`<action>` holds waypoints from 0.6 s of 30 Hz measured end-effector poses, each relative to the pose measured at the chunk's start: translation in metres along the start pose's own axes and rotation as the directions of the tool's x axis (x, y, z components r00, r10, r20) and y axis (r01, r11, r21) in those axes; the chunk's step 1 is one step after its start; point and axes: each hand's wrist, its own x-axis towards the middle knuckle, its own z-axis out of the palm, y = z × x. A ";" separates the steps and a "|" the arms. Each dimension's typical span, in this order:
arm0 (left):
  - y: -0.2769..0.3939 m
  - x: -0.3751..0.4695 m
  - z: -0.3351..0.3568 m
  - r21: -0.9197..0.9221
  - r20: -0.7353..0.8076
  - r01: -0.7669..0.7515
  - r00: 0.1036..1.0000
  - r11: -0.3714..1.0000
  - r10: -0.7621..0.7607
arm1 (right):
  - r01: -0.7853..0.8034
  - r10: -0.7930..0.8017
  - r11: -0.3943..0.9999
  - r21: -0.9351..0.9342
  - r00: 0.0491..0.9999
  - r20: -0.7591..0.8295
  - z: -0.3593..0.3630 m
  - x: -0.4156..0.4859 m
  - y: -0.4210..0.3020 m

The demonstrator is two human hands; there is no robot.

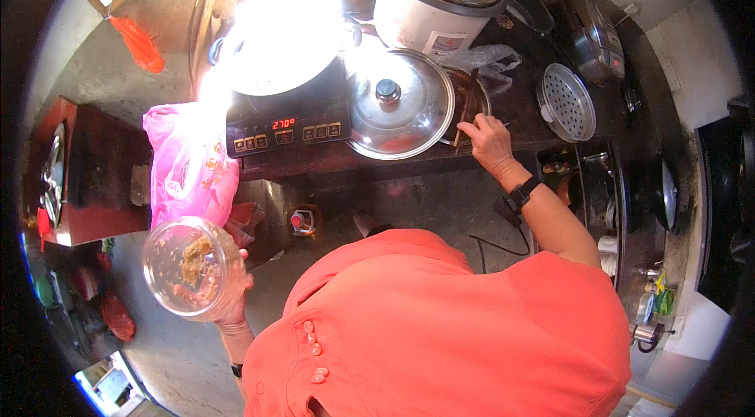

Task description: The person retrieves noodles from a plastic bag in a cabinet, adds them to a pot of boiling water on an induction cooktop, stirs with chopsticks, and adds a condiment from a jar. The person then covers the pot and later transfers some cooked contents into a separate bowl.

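Observation:
My left hand (239, 305) grips a clear round jar (154, 284), tipped so its mouth faces up toward me. Some brownish paste (197, 257) clings inside it. Over the counter, my right hand (491, 141) has its thumb and fingers on thin brown sticks, apparently chopsticks (470, 99). These lie across a round dish (485, 104) that is partly covered by a shiny metal lid (407, 116) with a dark knob. Left of the lid is an induction cooker (259, 113) with a lit red display. A wide pan (277, 57) on it is washed out by glare.
A large rice cooker (407, 10) stands behind the lid, with a clear plastic bag (492, 60) beside it. Farther right are a perforated steamer tray (569, 101) and a dark appliance (593, 39). A pink plastic bag (189, 175) hangs left of the cooker. Below sits an oil bottle (307, 221).

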 end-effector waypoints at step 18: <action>-0.035 0.006 -0.016 0.216 -0.342 -0.232 0.892 0.948 0.296 | 0.063 0.428 -0.135 0.989 0.904 0.000 -0.156 0.071 -0.016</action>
